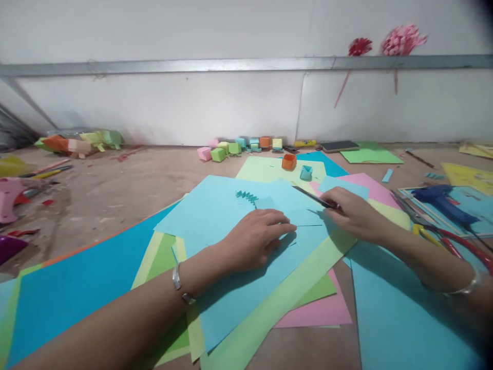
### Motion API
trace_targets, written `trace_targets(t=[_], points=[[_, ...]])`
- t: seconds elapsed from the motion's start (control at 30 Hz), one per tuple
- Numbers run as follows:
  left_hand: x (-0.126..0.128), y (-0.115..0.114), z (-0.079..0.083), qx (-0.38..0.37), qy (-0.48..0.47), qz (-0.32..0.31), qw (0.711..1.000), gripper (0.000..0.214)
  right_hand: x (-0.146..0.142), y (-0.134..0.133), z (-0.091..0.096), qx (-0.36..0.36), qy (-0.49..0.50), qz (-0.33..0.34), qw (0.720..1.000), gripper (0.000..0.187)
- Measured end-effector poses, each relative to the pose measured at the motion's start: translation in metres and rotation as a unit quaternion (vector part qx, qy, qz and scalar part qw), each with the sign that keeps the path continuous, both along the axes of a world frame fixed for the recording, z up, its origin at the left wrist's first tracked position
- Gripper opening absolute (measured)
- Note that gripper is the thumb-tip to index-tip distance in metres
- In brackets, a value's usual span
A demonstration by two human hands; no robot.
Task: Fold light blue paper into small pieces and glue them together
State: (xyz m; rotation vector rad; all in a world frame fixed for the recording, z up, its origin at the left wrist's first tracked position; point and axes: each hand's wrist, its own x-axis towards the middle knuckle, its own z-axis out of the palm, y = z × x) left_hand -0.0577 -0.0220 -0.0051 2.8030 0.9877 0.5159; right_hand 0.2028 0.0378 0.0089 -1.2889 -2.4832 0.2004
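A light blue sheet of paper [231,313] lies on top of a loose stack of coloured sheets in front of me. My left hand [256,239] rests on it, palm down, fingers stretched forward and slightly bent. By its fingertips a thin dark line [310,225] crosses the paper. Just beyond the hand is a zigzag-folded teal paper strip [246,196]. My right hand [348,213] is closed round dark, narrow scissors [310,196], whose tip points left just above the paper. Their handle is mostly hidden by my fingers.
Small paper cubes [234,148] line the wall, near an orange open paper box [289,162] and a blue one [306,172]. At right lie red-and-yellow-handled scissors [449,241] and a blue glue gun [439,200]. A pink tool [10,198] sits far left.
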Motion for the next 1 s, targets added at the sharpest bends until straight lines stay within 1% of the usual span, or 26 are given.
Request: trace_targets(t=[0.1, 0.17, 0.27, 0.37, 0.47, 0.57, 0.63, 0.73, 0.77, 0.93, 1.0], points=[[0.001, -0.002, 0.002, -0.006, 0.016, -0.020, 1.000, 0.042, -0.015, -0.007, -0.010, -0.017, 0.002, 0.018, 1.000, 0.017], [0.002, -0.003, 0.003, -0.010, 0.022, -0.026, 0.999, 0.042, -0.022, -0.010, -0.012, -0.046, -0.007, 0.013, 0.999, 0.019], [0.001, -0.005, 0.004, -0.019, 0.020, -0.032, 0.999, 0.040, -0.025, -0.012, -0.007, -0.088, -0.037, -0.002, 0.995, 0.022], [0.001, -0.005, 0.003, -0.020, 0.014, -0.030, 0.999, 0.034, -0.024, -0.014, 0.001, -0.104, -0.071, -0.017, 0.992, 0.014], [0.001, -0.006, 0.002, -0.007, 0.008, -0.028, 1.000, 0.029, -0.023, -0.017, 0.005, -0.100, -0.085, -0.035, 0.991, 0.004], [0.002, -0.006, 0.000, 0.003, 0.006, -0.022, 1.000, 0.027, -0.020, -0.019, 0.004, -0.092, -0.093, -0.050, 0.990, 0.003], [0.001, -0.005, 0.000, 0.002, 0.006, -0.017, 1.000, 0.026, -0.017, -0.019, 0.002, -0.090, -0.094, -0.047, 0.990, 0.007], [0.000, -0.005, 0.000, -0.005, 0.012, -0.010, 1.000, 0.026, -0.016, -0.019, 0.000, -0.095, -0.093, -0.032, 0.991, 0.019], [0.000, -0.005, 0.001, -0.007, 0.014, -0.009, 1.000, 0.026, -0.017, -0.020, -0.001, -0.096, -0.096, -0.030, 0.990, 0.019], [0.001, -0.005, 0.002, -0.011, 0.020, -0.013, 1.000, 0.026, -0.028, -0.028, -0.001, -0.080, -0.114, -0.062, 0.988, 0.011], [0.001, -0.005, 0.002, -0.016, 0.025, -0.013, 0.999, 0.026, -0.031, -0.031, -0.001, -0.074, -0.111, -0.069, 0.989, 0.004]])
